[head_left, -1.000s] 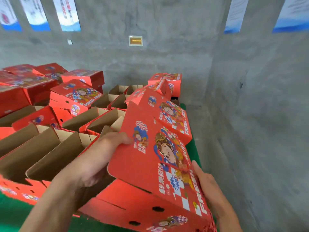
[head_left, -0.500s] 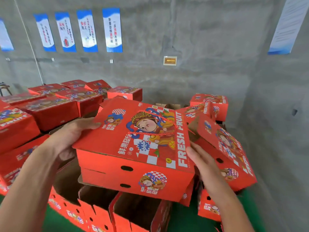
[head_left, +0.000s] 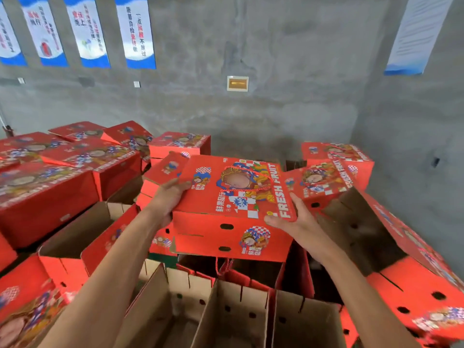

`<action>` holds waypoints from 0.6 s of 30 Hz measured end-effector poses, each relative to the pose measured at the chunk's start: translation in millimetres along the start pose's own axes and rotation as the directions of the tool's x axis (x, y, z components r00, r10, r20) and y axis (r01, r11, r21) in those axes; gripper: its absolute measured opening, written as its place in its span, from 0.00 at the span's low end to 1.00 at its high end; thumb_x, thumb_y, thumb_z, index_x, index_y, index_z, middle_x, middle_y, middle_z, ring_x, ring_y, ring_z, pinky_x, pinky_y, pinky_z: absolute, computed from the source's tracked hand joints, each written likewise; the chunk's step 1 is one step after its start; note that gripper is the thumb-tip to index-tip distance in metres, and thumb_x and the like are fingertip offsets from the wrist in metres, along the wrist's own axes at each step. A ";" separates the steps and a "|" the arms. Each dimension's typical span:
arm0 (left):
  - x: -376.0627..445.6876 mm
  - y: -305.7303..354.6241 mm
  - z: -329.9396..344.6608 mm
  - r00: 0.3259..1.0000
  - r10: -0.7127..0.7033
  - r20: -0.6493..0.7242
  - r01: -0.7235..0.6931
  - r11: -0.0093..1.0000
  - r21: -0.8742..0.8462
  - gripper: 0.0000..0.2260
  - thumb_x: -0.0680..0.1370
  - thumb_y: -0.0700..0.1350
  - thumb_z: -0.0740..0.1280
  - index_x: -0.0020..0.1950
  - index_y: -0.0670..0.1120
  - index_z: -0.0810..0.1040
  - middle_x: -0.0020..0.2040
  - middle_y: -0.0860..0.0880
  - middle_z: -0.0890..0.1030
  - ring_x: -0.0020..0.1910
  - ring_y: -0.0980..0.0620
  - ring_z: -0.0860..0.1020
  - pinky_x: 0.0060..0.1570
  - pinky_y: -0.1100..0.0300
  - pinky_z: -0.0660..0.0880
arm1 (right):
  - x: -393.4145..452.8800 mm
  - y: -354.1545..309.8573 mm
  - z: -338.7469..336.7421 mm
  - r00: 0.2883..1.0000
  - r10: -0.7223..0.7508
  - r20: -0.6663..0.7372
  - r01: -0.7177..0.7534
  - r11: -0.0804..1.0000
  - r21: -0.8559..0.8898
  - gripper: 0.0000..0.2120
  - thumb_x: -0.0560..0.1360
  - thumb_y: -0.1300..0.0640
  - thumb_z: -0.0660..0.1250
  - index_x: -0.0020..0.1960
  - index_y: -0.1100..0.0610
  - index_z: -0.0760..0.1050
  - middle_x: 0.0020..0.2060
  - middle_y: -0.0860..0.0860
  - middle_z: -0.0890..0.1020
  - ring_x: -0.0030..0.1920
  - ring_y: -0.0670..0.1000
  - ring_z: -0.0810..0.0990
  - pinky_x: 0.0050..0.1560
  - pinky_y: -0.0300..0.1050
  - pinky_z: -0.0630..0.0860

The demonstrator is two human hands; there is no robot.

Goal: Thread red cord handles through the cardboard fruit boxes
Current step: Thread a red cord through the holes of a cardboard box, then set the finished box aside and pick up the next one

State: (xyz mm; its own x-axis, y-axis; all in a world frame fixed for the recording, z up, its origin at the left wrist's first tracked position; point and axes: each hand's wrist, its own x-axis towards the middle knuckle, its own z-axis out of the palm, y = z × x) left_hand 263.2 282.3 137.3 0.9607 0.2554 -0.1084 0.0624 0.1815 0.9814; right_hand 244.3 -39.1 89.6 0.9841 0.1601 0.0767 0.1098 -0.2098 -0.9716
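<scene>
I hold a closed red fruit box (head_left: 233, 232) in the air between both hands, above the open boxes. A red cord handle (head_left: 247, 179) lies looped across its printed lid. My left hand (head_left: 167, 197) grips the lid's left edge, thumb on top. My right hand (head_left: 293, 219) holds the near right corner, fingers against the side. Another loose red cord (head_left: 223, 266) hangs below the box.
Closed red boxes (head_left: 50, 184) are stacked at the left and more (head_left: 336, 156) at the back right. Open boxes with brown insides (head_left: 226, 315) fill the foreground. A tipped box (head_left: 391, 247) lies at the right. Concrete walls stand close behind and right.
The box has been lifted from the pile, turned lid-up and carried forward and away from me. Both hands have kept hold of its sides.
</scene>
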 end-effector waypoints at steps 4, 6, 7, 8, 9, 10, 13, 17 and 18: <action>67.4 7.9 9.8 1.000 0.018 0.021 -0.019 1.000 0.025 0.06 0.74 0.41 0.74 0.50 0.43 0.85 0.47 0.40 0.87 0.33 0.50 0.85 0.31 0.60 0.80 | 60.6 -6.7 -5.6 0.999 -0.039 -0.008 0.039 0.998 -0.059 0.51 0.58 0.40 0.87 0.71 0.34 0.60 0.56 0.36 0.84 0.55 0.40 0.85 0.48 0.40 0.84; 97.7 18.3 14.6 0.993 -0.028 0.113 0.026 0.999 0.026 0.14 0.72 0.43 0.75 0.56 0.43 0.84 0.50 0.42 0.87 0.38 0.48 0.86 0.35 0.58 0.80 | 95.9 -13.2 -14.6 0.996 -0.087 -0.017 0.086 0.993 -0.078 0.44 0.59 0.39 0.86 0.67 0.32 0.64 0.55 0.35 0.84 0.53 0.40 0.85 0.43 0.36 0.83; 112.7 22.4 17.6 0.984 -0.058 0.166 0.049 0.997 0.057 0.17 0.70 0.45 0.74 0.58 0.44 0.83 0.52 0.43 0.87 0.41 0.47 0.85 0.39 0.58 0.80 | 114.6 -15.4 -20.7 0.993 -0.111 -0.031 0.108 0.991 -0.081 0.43 0.61 0.39 0.85 0.69 0.35 0.65 0.55 0.37 0.84 0.53 0.40 0.85 0.42 0.35 0.82; 129.3 25.1 21.8 0.973 -0.086 0.214 0.065 0.993 0.102 0.20 0.68 0.47 0.73 0.60 0.45 0.82 0.54 0.44 0.86 0.43 0.47 0.84 0.43 0.57 0.79 | 133.8 -17.0 -27.6 0.989 -0.134 -0.057 0.128 0.987 -0.097 0.45 0.63 0.40 0.84 0.74 0.39 0.64 0.55 0.36 0.84 0.53 0.38 0.85 0.42 0.34 0.82; 146.3 27.0 26.9 0.962 -0.104 0.253 0.065 0.986 0.155 0.22 0.67 0.48 0.74 0.61 0.47 0.81 0.55 0.45 0.85 0.46 0.46 0.83 0.46 0.56 0.77 | 152.8 -18.5 -33.9 0.984 -0.159 -0.083 0.148 0.981 -0.124 0.48 0.65 0.41 0.83 0.78 0.41 0.61 0.54 0.33 0.83 0.52 0.35 0.84 0.41 0.31 0.80; 164.5 28.4 34.0 0.953 -0.108 0.283 0.051 0.978 0.204 0.23 0.68 0.49 0.74 0.62 0.48 0.80 0.55 0.46 0.85 0.47 0.47 0.83 0.45 0.55 0.78 | 172.4 -18.2 -40.4 0.978 -0.185 -0.099 0.168 0.973 -0.155 0.50 0.67 0.41 0.82 0.80 0.41 0.58 0.52 0.28 0.82 0.52 0.32 0.82 0.41 0.28 0.78; 220.7 37.5 64.9 0.940 -0.119 0.318 0.042 0.970 0.240 0.21 0.72 0.47 0.77 0.63 0.55 0.76 0.55 0.49 0.86 0.48 0.49 0.86 0.41 0.53 0.82 | 231.6 -12.6 -57.9 0.962 -0.241 -0.127 0.204 0.946 -0.254 0.51 0.67 0.38 0.81 0.81 0.40 0.55 0.52 0.23 0.79 0.53 0.30 0.81 0.44 0.27 0.79; 300.8 46.8 115.4 0.966 -0.074 0.246 0.014 0.971 0.238 0.19 0.72 0.44 0.79 0.57 0.54 0.74 0.54 0.51 0.84 0.48 0.47 0.85 0.42 0.50 0.82 | 307.0 8.5 -76.3 0.950 -0.264 -0.165 0.197 0.921 -0.336 0.45 0.72 0.39 0.77 0.81 0.42 0.56 0.66 0.40 0.78 0.60 0.41 0.81 0.58 0.51 0.84; 325.0 44.2 131.9 0.981 -0.025 0.191 -0.018 0.975 0.220 0.20 0.72 0.42 0.79 0.58 0.53 0.74 0.54 0.50 0.84 0.49 0.46 0.84 0.45 0.50 0.81 | 327.2 16.1 -81.1 0.947 -0.278 -0.159 0.206 0.909 -0.363 0.43 0.74 0.40 0.76 0.81 0.42 0.57 0.67 0.42 0.77 0.61 0.41 0.81 0.59 0.50 0.83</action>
State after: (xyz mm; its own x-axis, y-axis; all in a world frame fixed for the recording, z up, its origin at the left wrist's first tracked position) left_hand 613.9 248.0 166.4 0.9929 0.0645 -0.1002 0.1027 -0.0361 0.9941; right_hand 579.4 -68.3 117.2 0.9239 0.0565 0.3783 0.3529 -0.5079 -0.7858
